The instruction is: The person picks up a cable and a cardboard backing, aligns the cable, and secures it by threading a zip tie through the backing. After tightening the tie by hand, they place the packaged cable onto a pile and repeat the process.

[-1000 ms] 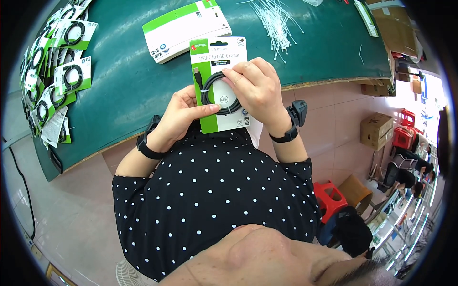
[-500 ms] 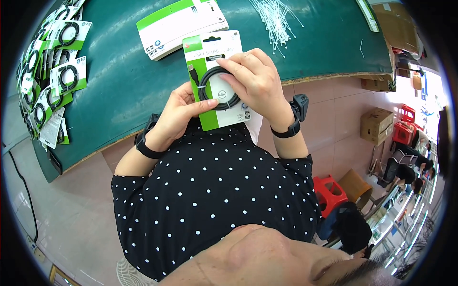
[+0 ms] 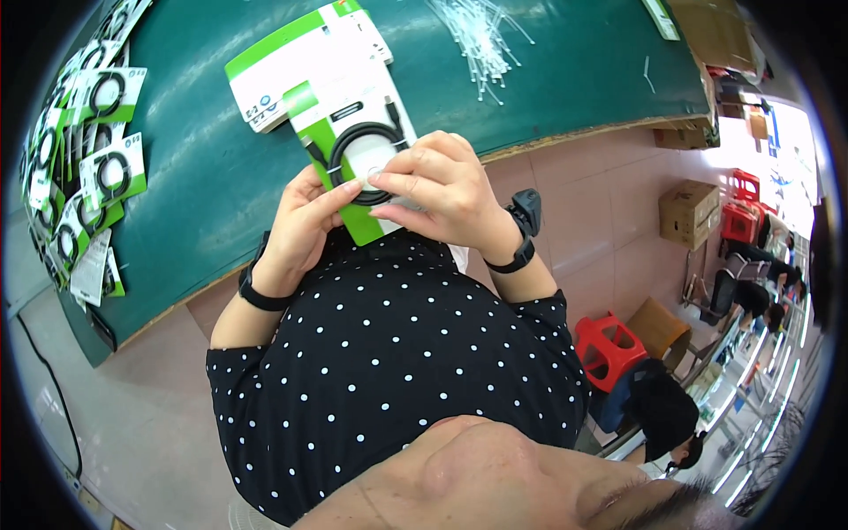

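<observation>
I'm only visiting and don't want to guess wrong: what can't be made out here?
All in the head view:
Card: its back faces away from the camera.
Left hand: partly hidden behind the card.
Cable coil: right part covered by the right hand.
White ties: cut off by the top edge.
Pile of packaged cables: packs overlap, hiding how many.

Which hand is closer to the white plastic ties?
Right. The right hand, by the right side of the card, is below the ties in the picture; the left hand, by the card's left side, is farther off, below and left.
</observation>
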Motion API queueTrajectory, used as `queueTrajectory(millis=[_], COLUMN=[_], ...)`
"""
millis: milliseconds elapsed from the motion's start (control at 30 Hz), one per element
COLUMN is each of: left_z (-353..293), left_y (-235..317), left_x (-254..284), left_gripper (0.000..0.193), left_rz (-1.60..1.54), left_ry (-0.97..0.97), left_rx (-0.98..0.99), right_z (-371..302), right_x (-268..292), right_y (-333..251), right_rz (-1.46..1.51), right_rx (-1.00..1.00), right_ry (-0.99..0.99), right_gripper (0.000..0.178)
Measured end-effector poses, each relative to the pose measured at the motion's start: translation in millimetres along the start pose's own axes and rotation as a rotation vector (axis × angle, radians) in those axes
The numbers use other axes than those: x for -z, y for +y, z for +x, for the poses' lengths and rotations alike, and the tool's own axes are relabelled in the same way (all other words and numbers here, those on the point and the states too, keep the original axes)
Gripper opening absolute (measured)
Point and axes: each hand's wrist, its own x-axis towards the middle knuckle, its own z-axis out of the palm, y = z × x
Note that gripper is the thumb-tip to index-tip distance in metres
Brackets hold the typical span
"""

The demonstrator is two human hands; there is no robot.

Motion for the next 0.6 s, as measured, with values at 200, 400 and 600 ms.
queueTrajectory(millis=[200, 400, 600], left_z=[-9, -11, -15], left_y=[-2, -10, -15], left_x=[9, 12, 19], left_gripper=[0.03, 0.032, 0.033], left_rz=[0.088, 0.208, 0.32], left_ry=[0.05, 0.01, -0.086], left_rx=[-0.082, -0.217, -0.293], right_z=[-18, -18, -10], right_x=[26, 30, 29], right_y=[63, 115, 129], right_rz=[-0.152, -0.384, -0.371], right_rx=[-0.287, -0.685, -0.816], right_ry=[0.266, 0.291, 0.25], right_gripper=[0.021, 0.019, 0.019])
